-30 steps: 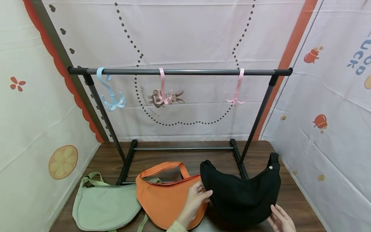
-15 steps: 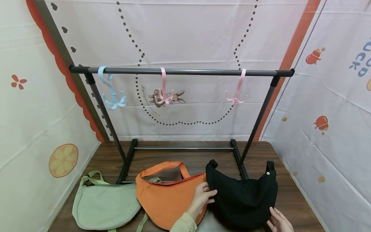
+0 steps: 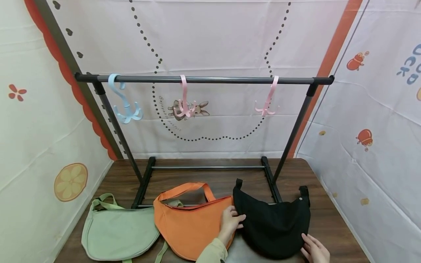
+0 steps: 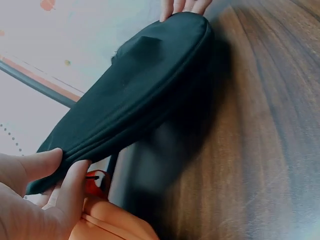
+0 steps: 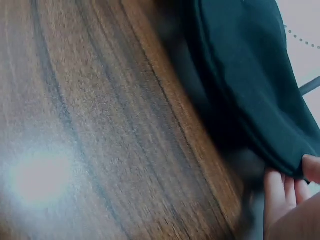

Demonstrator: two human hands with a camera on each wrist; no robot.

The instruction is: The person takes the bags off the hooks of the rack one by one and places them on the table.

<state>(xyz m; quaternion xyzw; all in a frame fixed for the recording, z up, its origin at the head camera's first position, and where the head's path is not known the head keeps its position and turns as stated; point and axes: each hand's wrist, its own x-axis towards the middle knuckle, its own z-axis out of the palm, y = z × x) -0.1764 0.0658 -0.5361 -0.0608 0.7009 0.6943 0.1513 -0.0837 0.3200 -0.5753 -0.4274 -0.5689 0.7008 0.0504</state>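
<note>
Both hands hold a black shoulder bag [image 3: 274, 226] at the right of the head view, its two strap ends sticking up. The left hand [image 3: 230, 221] pinches the bag's left edge between thumb and fingers. At the lower right edge, the right hand [image 3: 314, 248] pinches the fabric, thumb in front. In the left wrist view the bag [image 4: 135, 85] hangs tilted over the table, with a shadow below. An orange bag [image 3: 192, 230] lies partly behind the left hand, its strap looped upward. Left of it rests a pale green bag [image 3: 120, 233].
A black rack [image 3: 210, 79] stands on the wooden table [image 3: 204, 182]. From its bar hang a blue hook [image 3: 126, 109] at left, a pink hook [image 3: 185, 102] in the middle and another pink hook [image 3: 268, 102] at right. Printed cloth [image 3: 371, 175] walls the sides and back.
The black bag has come lower, its right end moving down and left. The left hand has shifted right and the right hand slightly left, both keeping their hold.
</note>
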